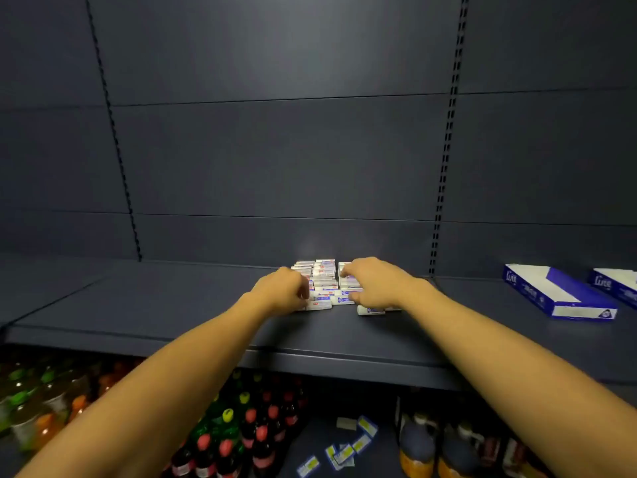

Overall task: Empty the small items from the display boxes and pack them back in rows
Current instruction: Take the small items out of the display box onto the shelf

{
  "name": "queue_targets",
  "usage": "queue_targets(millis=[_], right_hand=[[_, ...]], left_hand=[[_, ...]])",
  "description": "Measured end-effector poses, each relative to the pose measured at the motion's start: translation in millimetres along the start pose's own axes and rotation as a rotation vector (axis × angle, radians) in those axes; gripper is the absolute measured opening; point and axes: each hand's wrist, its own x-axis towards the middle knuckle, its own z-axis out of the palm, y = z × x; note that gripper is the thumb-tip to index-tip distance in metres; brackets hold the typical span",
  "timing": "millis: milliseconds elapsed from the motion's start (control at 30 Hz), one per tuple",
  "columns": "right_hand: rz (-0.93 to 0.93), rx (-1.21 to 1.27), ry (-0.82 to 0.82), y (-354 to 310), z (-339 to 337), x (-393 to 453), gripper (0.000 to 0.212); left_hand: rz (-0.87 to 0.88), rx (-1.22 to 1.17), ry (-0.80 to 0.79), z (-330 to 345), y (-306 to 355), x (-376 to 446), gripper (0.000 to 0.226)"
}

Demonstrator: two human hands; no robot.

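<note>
Item: small white boxed items point(324, 282) with red and blue label print, a loose stock of many pieces, lying in rough rows on the dark metal shelf point(172, 305), close to the back panel point(275, 160); probably tipped out here so that they can be squared up before repacking. Their exact kind is too small to read. One stray piece point(370, 310) lies just in front of the group, on the right, apart from the rows. Left hand point(284, 293): set against the left flank of the group, fingers curled in toward the pieces, seemingly to hem them in; whether it actually pinches a piece cannot be told. Right hand point(374, 282): lies over the right part of the group, fingers extended forward and down onto the pieces, thumb low at the near edge; likely gathering or aligning a row against the left hand. Display box point(558, 294), blue and white, open-topped, lies well apart to the right on the same shelf and looks empty, which fits the emptying step being done for it. A second display box point(613, 282) is partly cut off at the right edge; its contents are not visible. Below the shelf: bottled drinks point(248, 432) with coloured caps, and a few small packets point(348, 450) scattered on the lower level.
</note>
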Motion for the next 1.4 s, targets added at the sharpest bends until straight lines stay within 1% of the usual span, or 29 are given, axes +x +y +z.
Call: queue_targets(millis=[33,167,267,467,633,867,1033,1133,1267,1400], right_hand=[[0.002,-0.015,-0.016,-2.3,2.6,0.8,0.048],[0.011,-0.020,-0.053,-6.5,17.8,5.3,0.044],[0.008,-0.008,-0.052,-9.0,23.0,9.2,0.044],[0.016,0.009,-0.072,-12.0,34.5,16.7,0.041],[0.019,0.027,-0.049,-14.7,43.9,20.8,0.034],[0.018,0.050,0.017,-22.1,52.1,35.1,0.030],[0.055,0.073,0.004,-28.1,60.8,43.7,0.022],[0.068,0.063,0.017,-29.5,63.8,47.2,0.016],[0.090,0.055,0.011,-33.3,61.5,49.6,0.002],[0.098,0.017,-0.010,-40.6,59.8,50.0,0.017]], left_hand=[[-0.011,0.016,-0.028,2.0,-1.0,-1.5,0.018],[-0.014,0.027,-0.033,16.1,-8.8,-0.6,0.019],[-0.008,0.015,0.018,21.3,-11.5,2.0,0.024],[-0.004,0.010,0.060,31.1,-21.7,5.2,0.021],[-0.012,-0.075,0.076,37.1,-31.9,9.4,0.023],[-0.007,-0.108,0.081,38.4,-41.3,10.5,0.023],[0.020,-0.092,0.084,29.0,-44.9,10.9,0.012],[0.018,-0.085,0.084,22.9,-46.6,9.2,0.014],[0.017,-0.069,0.083,18.0,-49.5,6.0,0.018],[0.020,-0.089,0.060,16.8,-54.1,2.7,0.023]])
